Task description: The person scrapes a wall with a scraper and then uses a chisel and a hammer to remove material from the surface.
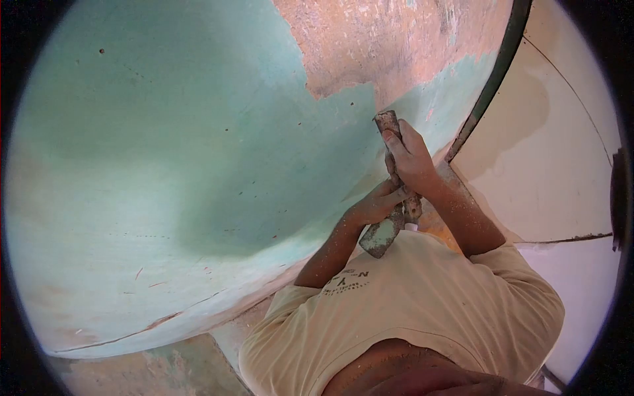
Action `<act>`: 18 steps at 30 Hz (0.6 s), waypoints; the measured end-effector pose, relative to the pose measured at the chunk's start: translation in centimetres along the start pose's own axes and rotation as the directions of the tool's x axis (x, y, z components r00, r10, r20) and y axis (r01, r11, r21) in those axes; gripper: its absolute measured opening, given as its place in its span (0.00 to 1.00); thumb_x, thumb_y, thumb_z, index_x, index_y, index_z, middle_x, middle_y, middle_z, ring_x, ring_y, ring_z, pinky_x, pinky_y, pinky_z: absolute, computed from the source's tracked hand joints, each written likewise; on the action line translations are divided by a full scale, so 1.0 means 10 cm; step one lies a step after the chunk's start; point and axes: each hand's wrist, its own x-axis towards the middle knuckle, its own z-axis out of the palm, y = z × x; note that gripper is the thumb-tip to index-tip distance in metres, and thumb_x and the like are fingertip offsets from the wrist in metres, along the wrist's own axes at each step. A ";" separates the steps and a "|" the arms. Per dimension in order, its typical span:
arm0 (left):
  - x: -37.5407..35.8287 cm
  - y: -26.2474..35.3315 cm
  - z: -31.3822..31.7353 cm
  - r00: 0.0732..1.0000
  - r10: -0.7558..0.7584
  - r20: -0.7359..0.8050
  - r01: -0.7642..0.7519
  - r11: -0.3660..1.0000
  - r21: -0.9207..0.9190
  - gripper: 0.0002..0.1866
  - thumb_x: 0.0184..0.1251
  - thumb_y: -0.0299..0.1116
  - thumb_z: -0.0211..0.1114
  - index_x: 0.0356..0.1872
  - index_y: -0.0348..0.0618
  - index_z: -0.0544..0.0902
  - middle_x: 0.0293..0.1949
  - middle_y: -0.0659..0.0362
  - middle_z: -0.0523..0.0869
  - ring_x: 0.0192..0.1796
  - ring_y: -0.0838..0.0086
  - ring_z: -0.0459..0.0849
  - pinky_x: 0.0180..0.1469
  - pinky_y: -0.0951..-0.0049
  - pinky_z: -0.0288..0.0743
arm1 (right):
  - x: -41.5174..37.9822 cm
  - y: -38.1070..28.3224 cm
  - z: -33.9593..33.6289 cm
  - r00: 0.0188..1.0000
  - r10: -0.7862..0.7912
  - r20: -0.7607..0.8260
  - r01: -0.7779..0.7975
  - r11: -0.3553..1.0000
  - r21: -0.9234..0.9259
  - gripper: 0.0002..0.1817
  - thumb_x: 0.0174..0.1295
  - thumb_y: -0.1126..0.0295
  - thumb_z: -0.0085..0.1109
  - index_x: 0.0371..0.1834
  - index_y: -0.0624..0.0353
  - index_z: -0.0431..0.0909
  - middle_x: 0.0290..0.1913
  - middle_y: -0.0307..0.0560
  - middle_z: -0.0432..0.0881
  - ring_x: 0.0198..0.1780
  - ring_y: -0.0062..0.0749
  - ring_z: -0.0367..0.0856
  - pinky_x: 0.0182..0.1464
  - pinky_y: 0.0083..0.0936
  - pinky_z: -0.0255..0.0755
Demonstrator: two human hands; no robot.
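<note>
My right hand (411,157) is wrapped round the upper part of a worn, dirt-crusted tool (386,121), with the thumb along it. Just below, my left hand (381,201) is closed round a lower part. A flat piece with a pale green face (380,237) sticks out under my left hand, close to the shirt. A short rough brown end (413,208) shows beside it; whether it is a separate tool, I cannot tell. Both hands are near the green wall (218,158), and dust marks my forearms.
Bare pinkish patches (396,46) show at the top of the wall where the green coat is missing. A dark curved edge strip (492,86) runs down the right side. Beyond it stands a cream surface (561,132) with cracks. A dark object (621,198) is at the far right.
</note>
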 end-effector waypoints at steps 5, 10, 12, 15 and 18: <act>-0.05 0.31 0.16 0.997 -0.026 -0.066 0.037 0.984 0.172 0.21 0.71 0.47 0.57 0.49 0.36 0.78 0.40 0.61 0.81 0.41 0.78 0.78 0.44 0.75 0.73 | 0.08 0.02 -0.14 0.962 0.208 0.178 -0.253 0.925 0.283 0.10 0.71 0.64 0.46 0.39 0.59 0.67 0.19 0.38 0.68 0.15 0.22 0.67 0.14 0.22 0.61; 0.06 0.09 0.17 0.995 0.075 -0.070 -0.072 0.997 0.042 0.17 0.67 0.42 0.58 0.45 0.36 0.79 0.35 0.60 0.82 0.35 0.77 0.78 0.38 0.75 0.73 | 0.08 0.01 -0.16 0.984 0.103 0.145 -0.119 0.987 0.109 0.11 0.71 0.62 0.46 0.40 0.59 0.67 0.20 0.38 0.68 0.15 0.20 0.66 0.16 0.21 0.61; 0.18 -0.04 0.07 0.999 0.051 -0.011 -0.052 0.997 -0.057 0.15 0.64 0.38 0.59 0.44 0.36 0.79 0.34 0.59 0.82 0.33 0.77 0.78 0.37 0.74 0.73 | 0.09 0.02 -0.14 0.995 0.009 0.101 -0.010 1.000 0.014 0.11 0.71 0.62 0.46 0.40 0.60 0.67 0.20 0.38 0.68 0.15 0.20 0.66 0.17 0.20 0.61; 0.23 -0.14 0.07 0.993 0.073 -0.088 -0.079 0.994 -0.071 0.14 0.58 0.36 0.58 0.41 0.37 0.79 0.33 0.59 0.81 0.32 0.76 0.77 0.35 0.74 0.73 | 0.10 0.13 -0.10 0.998 -0.031 0.063 0.030 0.999 0.022 0.11 0.71 0.62 0.46 0.39 0.60 0.67 0.20 0.37 0.68 0.16 0.20 0.66 0.18 0.20 0.62; 0.23 -0.16 0.02 0.991 0.021 -0.134 -0.017 0.999 0.033 0.14 0.56 0.37 0.57 0.38 0.37 0.79 0.32 0.60 0.81 0.31 0.76 0.76 0.34 0.74 0.72 | 0.12 0.26 -0.09 0.998 -0.040 0.051 0.037 0.998 0.057 0.11 0.71 0.63 0.46 0.39 0.60 0.67 0.20 0.37 0.67 0.16 0.20 0.66 0.18 0.20 0.62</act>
